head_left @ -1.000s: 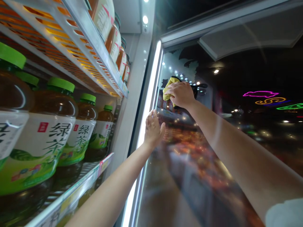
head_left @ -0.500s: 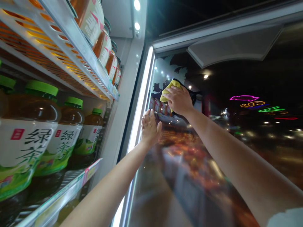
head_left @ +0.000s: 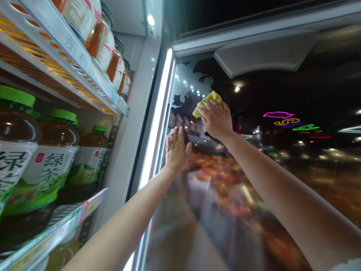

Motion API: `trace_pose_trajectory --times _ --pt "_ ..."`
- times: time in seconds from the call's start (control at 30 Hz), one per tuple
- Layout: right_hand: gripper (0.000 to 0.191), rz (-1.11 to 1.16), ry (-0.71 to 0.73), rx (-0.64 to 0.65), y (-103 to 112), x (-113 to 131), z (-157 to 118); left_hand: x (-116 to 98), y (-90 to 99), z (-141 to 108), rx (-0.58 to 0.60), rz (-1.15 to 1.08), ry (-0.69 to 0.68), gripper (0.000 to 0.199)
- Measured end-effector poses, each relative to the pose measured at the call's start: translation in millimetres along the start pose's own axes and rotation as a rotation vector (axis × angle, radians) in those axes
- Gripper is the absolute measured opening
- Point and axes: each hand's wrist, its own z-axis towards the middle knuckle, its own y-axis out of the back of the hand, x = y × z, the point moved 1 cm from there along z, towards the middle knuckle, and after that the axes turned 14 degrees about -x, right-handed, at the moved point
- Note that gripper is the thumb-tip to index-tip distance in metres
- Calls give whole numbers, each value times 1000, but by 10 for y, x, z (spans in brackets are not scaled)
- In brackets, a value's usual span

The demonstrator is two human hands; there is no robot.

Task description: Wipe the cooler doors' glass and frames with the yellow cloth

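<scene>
My right hand [head_left: 216, 119] presses a yellow cloth [head_left: 207, 103] against the inner side of a glass door [head_left: 225, 210], in its upper part. The cloth bunches out past my fingertips, and the palm side of the hand is hidden. Lower and to the left, my left hand [head_left: 177, 148] lies with its fingers stretched out on the glass, close to the lit strip [head_left: 158, 116] of the door frame. It holds nothing. Reflected bottles and lights show in the glass around both hands.
At left stands an open cooler. Green-capped tea bottles [head_left: 58, 162] fill its lower shelf, whose front rail [head_left: 70, 214] carries price labels. Jars with dark lids [head_left: 103, 45] line the upper shelf [head_left: 81, 56]. A pale panel [head_left: 262, 52] shows near the door's top; neon shapes [head_left: 287, 121] glow at right.
The view has swung a little to the right, so the shelves sit further left. My right hand and the cloth have moved slightly right across the glass; my left hand stays on the door.
</scene>
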Motion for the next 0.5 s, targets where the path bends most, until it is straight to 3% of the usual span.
trace_pose_trajectory --times 0.1,0.2,0.37,0.43,0.5 --pt "43 49 142 106 121 110 -247 -89 -29 20 -6 -33 -54 66" --pt "43 32 196 168 355 -63 -441 -152 -47 21 -20 -56 -90 65" --pt "45 -104 -15 50 469 -475 -326 -313 -127 71 5 -84 -136 65" --pt "45 -137 -71 14 418 -451 -300 -403 -170 101 1 -94 -142 65" --pt "45 -121 -25 38 407 -358 -372 -485 -202 114 3 -99 -149 65"
